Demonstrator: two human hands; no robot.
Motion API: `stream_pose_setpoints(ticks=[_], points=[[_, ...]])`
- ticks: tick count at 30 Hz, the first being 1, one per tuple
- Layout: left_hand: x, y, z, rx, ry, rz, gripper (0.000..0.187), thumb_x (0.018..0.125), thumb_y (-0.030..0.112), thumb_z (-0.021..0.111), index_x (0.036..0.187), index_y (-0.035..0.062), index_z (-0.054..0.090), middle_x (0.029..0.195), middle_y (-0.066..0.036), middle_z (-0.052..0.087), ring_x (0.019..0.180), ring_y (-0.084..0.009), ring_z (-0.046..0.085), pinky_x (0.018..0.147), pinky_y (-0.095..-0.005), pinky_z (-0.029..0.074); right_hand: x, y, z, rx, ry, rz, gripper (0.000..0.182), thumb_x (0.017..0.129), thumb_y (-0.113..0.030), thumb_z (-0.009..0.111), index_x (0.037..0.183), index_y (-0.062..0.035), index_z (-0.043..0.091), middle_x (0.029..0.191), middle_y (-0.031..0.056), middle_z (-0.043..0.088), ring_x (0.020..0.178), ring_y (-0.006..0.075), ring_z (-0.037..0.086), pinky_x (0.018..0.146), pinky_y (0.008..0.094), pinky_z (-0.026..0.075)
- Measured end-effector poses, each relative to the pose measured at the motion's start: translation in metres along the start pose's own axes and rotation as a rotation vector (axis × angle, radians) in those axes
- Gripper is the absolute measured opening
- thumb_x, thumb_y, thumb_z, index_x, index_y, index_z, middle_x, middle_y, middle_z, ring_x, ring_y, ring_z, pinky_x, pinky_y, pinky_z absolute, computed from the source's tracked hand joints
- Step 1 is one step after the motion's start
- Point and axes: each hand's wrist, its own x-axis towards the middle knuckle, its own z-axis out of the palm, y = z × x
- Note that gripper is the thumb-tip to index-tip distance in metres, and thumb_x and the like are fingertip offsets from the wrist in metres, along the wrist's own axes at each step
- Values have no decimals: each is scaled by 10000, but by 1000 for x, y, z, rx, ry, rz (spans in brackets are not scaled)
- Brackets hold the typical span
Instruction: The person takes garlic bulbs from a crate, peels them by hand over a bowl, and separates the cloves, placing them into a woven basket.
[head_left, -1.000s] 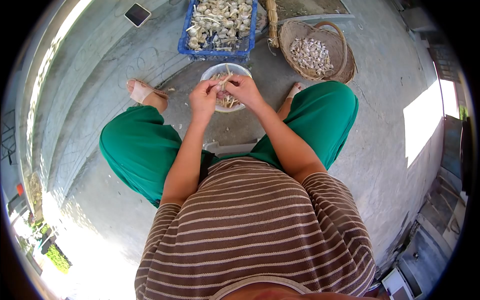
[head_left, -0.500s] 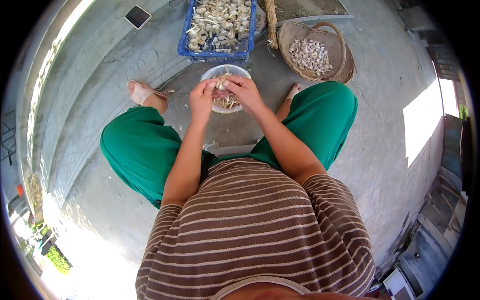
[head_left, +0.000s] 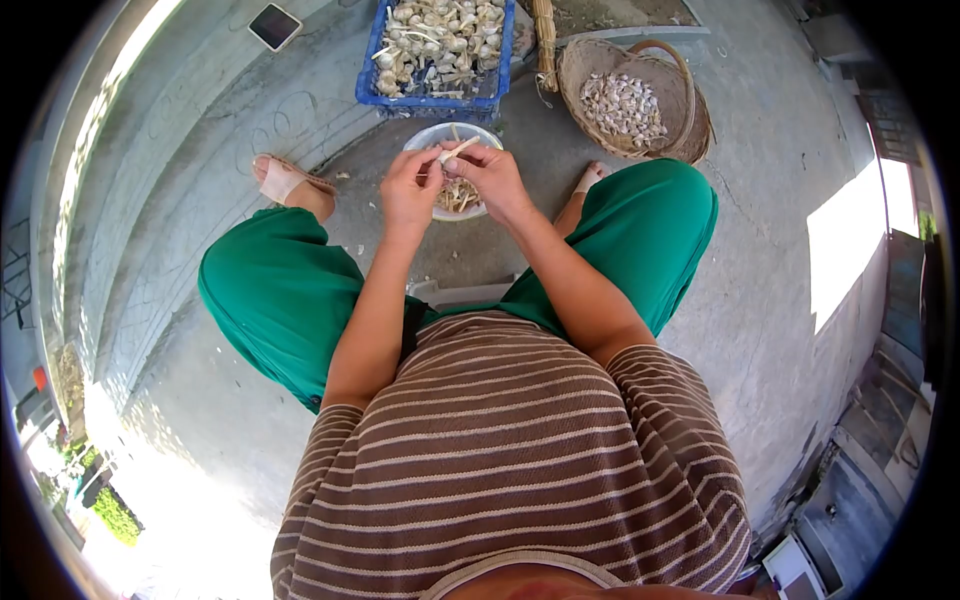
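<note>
Over a white bowl (head_left: 455, 217), both hands are closed around a garlic bulb (head_left: 445, 156), its pale dry stem pointing up and to the right. My left hand (head_left: 408, 190) pinches it from the left with thumb and fingertips. From the right, my right hand (head_left: 488, 178) grips the stem side between thumb and fingers. The fingers hide much of the bulb. Inside the bowl lie dry stems and skins (head_left: 459, 196), partly covered by the hands.
Beyond the bowl stands a blue plastic crate (head_left: 428, 112) of garlic bulbs (head_left: 440, 40). A wicker basket (head_left: 690, 125) holding loose cloves (head_left: 622, 107) sits to the right. Between them lies a straw bundle (head_left: 545, 45). A dark tablet-like object (head_left: 275, 27) rests at upper left.
Between my fingers, a rounded bulb showed earlier; now a pale stem sticks out toward the upper right. Both hands have turned slightly and stay above the bowl.
</note>
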Motion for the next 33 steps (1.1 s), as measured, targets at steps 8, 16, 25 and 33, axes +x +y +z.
stream_pose_setpoints(ticks=[8, 16, 25, 33], points=[[-2, -2, 0, -93, -3, -97, 128, 794, -21, 599, 915, -3, 635, 863, -79, 604, 678, -141, 637, 590, -258, 534, 1, 10, -1, -192, -21, -98, 280, 839, -53, 607, 1099, 48, 590, 927, 59, 639, 819, 95, 584, 734, 240, 484], [-5, -3, 3, -188, -22, -180, 131, 829, -58, 554, 950, -41, 602, 890, -66, 593, 689, -131, 630, 600, -255, 544, 1, 15, 3, -367, -41, -123, 303, 898, -74, 513, 1179, 36, 537, 1086, 73, 597, 953, 113, 558, 839, 262, 460], [0, 2, -1, -608, -192, -588, 160, 897, 192, 556, 953, 44, 530, 763, -34, 566, 609, -98, 561, 529, -224, 491, -2, 6, 8, -768, 18, -526, 211, 824, -66, 591, 1029, -18, 604, 1009, 137, 544, 832, 261, 605, 704, 324, 488], [2, -10, -1, -354, -267, -566, 194, 924, 260, 505, 909, 67, 529, 652, -12, 524, 521, -72, 447, 462, -242, 369, -1, 14, 3, -1078, -23, -526, 257, 846, -165, 540, 1047, -6, 549, 867, 203, 594, 772, 371, 589, 680, 431, 476]])
